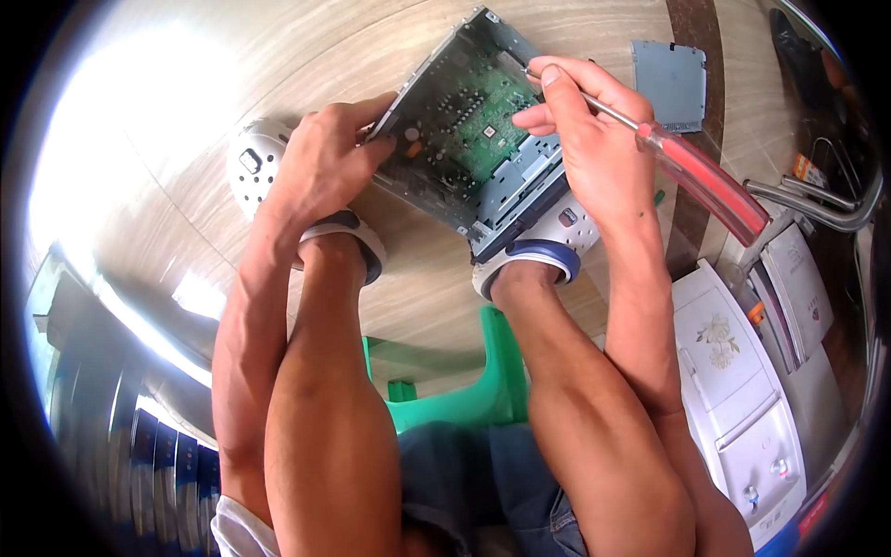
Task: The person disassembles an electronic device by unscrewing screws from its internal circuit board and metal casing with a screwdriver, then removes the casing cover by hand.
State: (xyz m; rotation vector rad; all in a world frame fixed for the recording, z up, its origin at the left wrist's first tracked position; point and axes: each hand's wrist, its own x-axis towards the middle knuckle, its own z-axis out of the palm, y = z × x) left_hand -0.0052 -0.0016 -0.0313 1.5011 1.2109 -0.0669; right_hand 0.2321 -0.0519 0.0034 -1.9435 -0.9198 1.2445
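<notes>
An opened metal device case [429, 88] sits tilted at my feet, its green circuit board [487, 130] exposed inside. My left hand [327, 153] grips the case's left edge between thumb and fingers. In my right hand [601, 135] is a screwdriver [710, 181] with a clear red handle, held by its thin metal shaft. The handle sticks out to the lower right, and the tip end lies over the case's upper right side. Whether the tip touches a screw I cannot tell. A flat grey metal panel [668, 84] lies on the floor beyond my right hand.
White clogs [255, 167] are on my feet, one close against the case. Beneath me is a green plastic stool [501, 376]. At right stand a white drawer unit [733, 362] and a bent metal tube [835, 218]. Blue-spined items [165, 473] are lined up at lower left.
</notes>
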